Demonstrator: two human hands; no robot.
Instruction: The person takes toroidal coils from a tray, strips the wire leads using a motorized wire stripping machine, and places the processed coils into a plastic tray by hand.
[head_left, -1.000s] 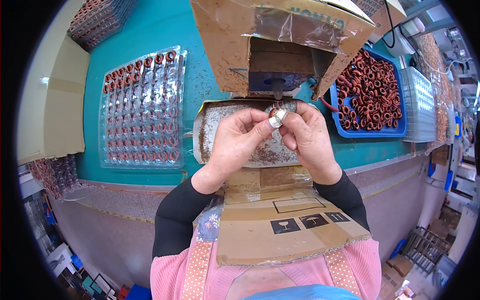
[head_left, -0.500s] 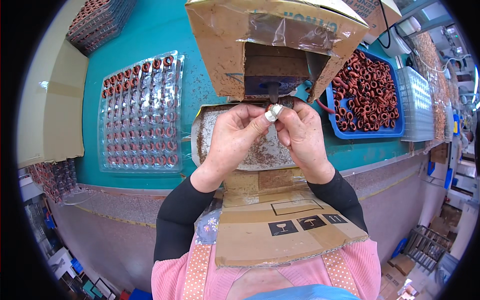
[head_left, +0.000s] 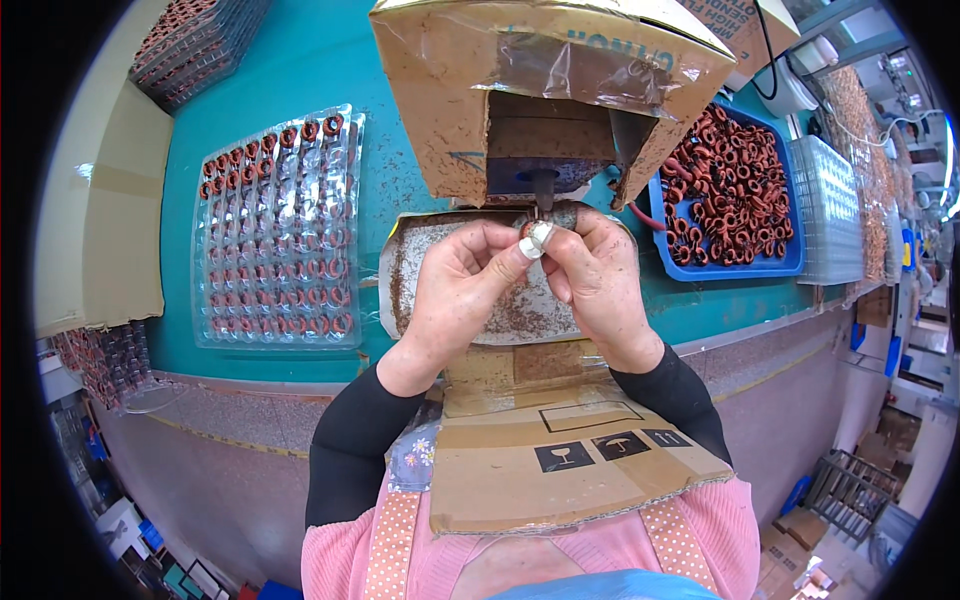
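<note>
My left hand [head_left: 450, 290] and my right hand [head_left: 605, 280] meet in front of a cardboard-housed machine [head_left: 430, 90]. Between their pinched fingertips is a small reddish-brown wire-wound ring coil [head_left: 527, 228], largely covered by the fingers. White wrapping covers the thumb tips. Just beyond the coil, a dark spindle-like tip [head_left: 544, 185] points down from the housing's opening; whether it touches the coil I cannot tell. Under both hands lies a pale board [head_left: 420, 262] strewn with brownish shreds.
A clear blister tray [head_left: 275, 250] of ring coils lies to the left. On the right stands a blue bin [head_left: 735, 270] heaped with coils, beside stacked clear trays [head_left: 830, 215]. More filled trays [head_left: 195, 50] are stacked at far left. Cardboard [head_left: 580, 495] covers my lap.
Both hands have shifted slightly left and toward me with the coil, and its top now sits a little lower below the spindle-like tip. The grip stays pinched.
</note>
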